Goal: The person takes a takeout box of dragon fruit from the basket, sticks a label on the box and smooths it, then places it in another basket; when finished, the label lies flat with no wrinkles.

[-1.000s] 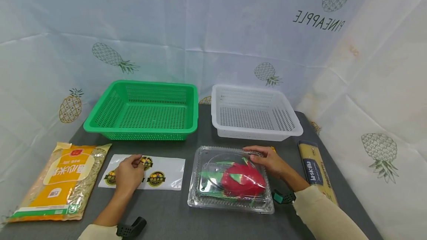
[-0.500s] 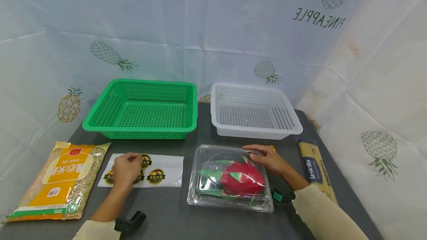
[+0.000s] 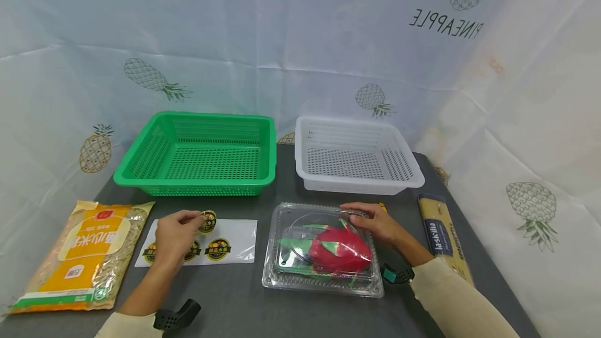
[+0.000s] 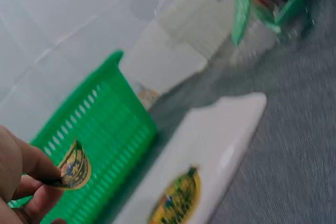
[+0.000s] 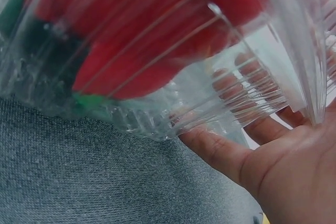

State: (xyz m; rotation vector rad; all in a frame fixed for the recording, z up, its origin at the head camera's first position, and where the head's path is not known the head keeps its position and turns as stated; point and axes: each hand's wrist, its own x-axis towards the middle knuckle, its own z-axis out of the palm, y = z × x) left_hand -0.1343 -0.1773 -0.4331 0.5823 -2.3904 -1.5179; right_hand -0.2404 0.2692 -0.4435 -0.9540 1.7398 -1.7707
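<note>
My left hand (image 3: 175, 236) pinches a round black-and-gold sticker (image 3: 208, 221) between thumb and fingers, over the white sticker sheet (image 3: 243, 231). In the left wrist view the sticker (image 4: 77, 170) curves up from the fingertips, apart from the sheet below. Several like stickers lie on the sheet, partly covered by the hand. My right hand (image 3: 375, 225) grips the far right corner of a lidded clear plastic clamshell box (image 3: 277, 270), thumb on the side and fingers round the corner in the right wrist view. Inside lies a red dragon fruit (image 3: 340, 252) with green tips.
A green basket (image 3: 194, 190) and a white basket (image 3: 352, 185) stand at the back of the dark table (image 3: 235, 306). A yellow bag of grain (image 3: 84, 257) lies at the left. A pasta pack (image 3: 443, 239) is at the right edge, beyond the right hand.
My left hand has moved slightly left and lifted, and the sticker has come up off the sheet with it. The right hand keeps its place on the box.
</note>
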